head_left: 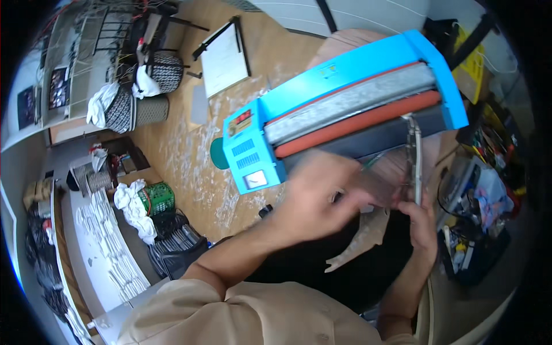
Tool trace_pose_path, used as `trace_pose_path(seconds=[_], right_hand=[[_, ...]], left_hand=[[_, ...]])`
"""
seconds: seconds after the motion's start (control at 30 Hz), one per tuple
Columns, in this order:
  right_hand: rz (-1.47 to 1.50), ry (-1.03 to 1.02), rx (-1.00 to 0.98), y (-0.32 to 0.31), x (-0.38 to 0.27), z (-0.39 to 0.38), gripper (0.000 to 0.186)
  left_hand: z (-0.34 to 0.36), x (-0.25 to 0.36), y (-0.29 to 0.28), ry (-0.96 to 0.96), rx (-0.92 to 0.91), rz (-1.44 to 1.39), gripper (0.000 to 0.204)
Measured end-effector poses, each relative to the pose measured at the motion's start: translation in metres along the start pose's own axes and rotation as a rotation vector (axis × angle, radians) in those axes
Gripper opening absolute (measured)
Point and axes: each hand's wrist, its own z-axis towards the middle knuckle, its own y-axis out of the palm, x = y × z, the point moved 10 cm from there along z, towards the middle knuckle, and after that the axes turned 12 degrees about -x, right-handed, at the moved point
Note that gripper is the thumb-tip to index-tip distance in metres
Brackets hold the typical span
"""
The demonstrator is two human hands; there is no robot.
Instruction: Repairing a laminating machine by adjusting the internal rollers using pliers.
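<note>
My left hand (319,195) is smeared by motion in front of the blue roller machine (333,72). A flat brownish-grey piece (376,187) shows at its fingertips, and I cannot tell whether they grip it. My right hand (422,227) is closed around the lower end of a long, narrow metal tool (417,161), which points up toward the machine's right end. Below and between the hands hangs a pale tan strip (363,238) with a notched lower end; what holds it is hidden. The machine has a mottled grey roller (351,103) above an orange-red roller (359,123).
Cluttered boxes and bags (489,195) crowd the right side. White scraps litter the wooden floor (201,167), where a pale board (224,60) lies farther back. A green basket (158,198) and a bench with stacked white pieces (106,241) stand at left.
</note>
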Motion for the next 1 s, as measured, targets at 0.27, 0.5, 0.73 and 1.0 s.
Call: trace_pose_path(seconds=[0.27, 0.5, 0.73, 1.0], right_hand=[[-0.014, -0.169, 0.071, 0.012, -0.014, 0.000, 0.048], [-0.045, -0.123, 0.068, -0.006, -0.011, 0.000, 0.043], [-0.023, -0.047, 0.102, -0.005, -0.007, -0.003, 0.041], [-0.073, -0.070, 0.136, 0.013, -0.008, 0.000, 0.041]], left_hand=[[-0.163, -0.260, -0.169, -0.776, 0.514, -0.302, 0.054], [-0.097, -0.273, -0.148, -0.770, 0.028, -0.391, 0.054], [-0.091, -0.290, -0.125, -0.808, -0.243, -0.493, 0.040], [-0.086, -0.294, -0.119, -0.752, -0.125, -0.589, 0.034]])
